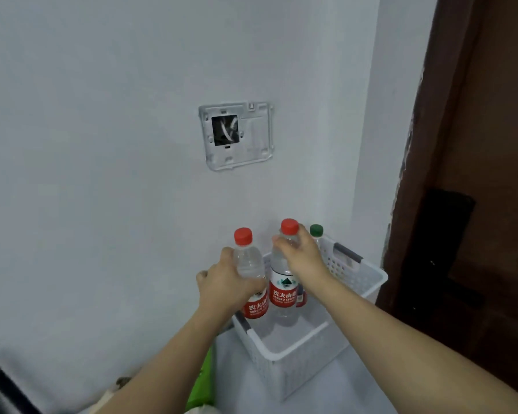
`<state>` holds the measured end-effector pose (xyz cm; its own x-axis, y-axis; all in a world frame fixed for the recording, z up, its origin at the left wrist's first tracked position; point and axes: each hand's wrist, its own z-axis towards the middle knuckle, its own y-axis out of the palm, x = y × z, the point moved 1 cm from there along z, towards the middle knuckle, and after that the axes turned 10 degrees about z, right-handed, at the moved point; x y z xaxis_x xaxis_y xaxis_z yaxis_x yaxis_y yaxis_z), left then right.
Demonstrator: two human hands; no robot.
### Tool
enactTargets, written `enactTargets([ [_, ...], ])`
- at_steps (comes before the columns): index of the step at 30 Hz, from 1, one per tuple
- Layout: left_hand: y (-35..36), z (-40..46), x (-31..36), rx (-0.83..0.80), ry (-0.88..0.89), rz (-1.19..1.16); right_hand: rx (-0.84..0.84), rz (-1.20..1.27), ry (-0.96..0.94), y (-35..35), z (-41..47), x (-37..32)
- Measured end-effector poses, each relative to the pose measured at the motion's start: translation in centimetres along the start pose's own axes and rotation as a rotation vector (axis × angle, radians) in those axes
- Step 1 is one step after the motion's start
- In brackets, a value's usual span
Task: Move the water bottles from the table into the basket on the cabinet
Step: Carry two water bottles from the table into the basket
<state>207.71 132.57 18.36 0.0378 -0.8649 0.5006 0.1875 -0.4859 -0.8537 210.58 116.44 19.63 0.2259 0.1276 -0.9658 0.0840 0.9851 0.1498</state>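
White perforated basket (296, 348) on cabinet top; 2 clear red-capped bottles labelled "NONGFU SPRING" are held over it: left hand (222, 282) wrapped around left bottle (248, 264), right hand (302, 255) pinching right bottle (283, 282) neck.

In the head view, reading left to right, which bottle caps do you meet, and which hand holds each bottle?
Red cap of the bottle gripped by the left hand → red cap of the bottle held by the right hand → green cap, unheld, in the white basket.
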Motion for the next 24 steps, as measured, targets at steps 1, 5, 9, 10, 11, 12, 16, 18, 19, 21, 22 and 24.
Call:
enactTargets([
  [1,0.7,0.4,-0.5,0.002,-0.020,0.032,0.003,-0.024,0.000,0.1,0.1,0.9],
  [5,2.9,1.5,-2.2,-0.025,-0.074,0.167,-0.015,-0.181,0.008,0.3,0.9,3.7],
  [9,4.1,1.9,-2.7,0.000,-0.020,0.191,-0.080,-0.304,0.011,0.7,1.7,4.7],
  [10,4.2,2.0,-2.7,0.005,-0.004,0.203,-0.088,-0.312,0.013,0.8,1.9,4.7],
  [11,4.3,2.1,-2.7,0.005,0.007,0.227,-0.092,-0.318,0.001,0.8,2.1,4.7],
  [12,4.3,2.2,-2.7,0.002,0.015,0.264,-0.092,-0.333,-0.015,0.8,2.3,4.7],
  [16,4.4,2.4,-2.7,-0.007,0.007,0.400,-0.067,-0.336,-0.040,0.7,2.7,4.7],
  [18,4.4,2.3,-2.7,0.013,-0.033,0.420,-0.069,-0.316,-0.058,0.7,2.7,4.9],
  [19,4.3,2.3,-2.8,0.016,-0.056,0.414,-0.080,-0.311,-0.065,0.7,2.7,5.0],
  [21,4.2,2.2,-2.9,0.018,-0.083,0.392,-0.095,-0.302,-0.079,0.6,2.6,5.3],
  [22,4.3,2.2,-2.9,0.022,-0.089,0.380,-0.097,-0.301,-0.086,0.5,2.6,5.5],
  [24,4.3,2.1,-2.9,0.033,-0.090,0.364,-0.103,-0.305,-0.091,0.4,2.6,5.8],
])
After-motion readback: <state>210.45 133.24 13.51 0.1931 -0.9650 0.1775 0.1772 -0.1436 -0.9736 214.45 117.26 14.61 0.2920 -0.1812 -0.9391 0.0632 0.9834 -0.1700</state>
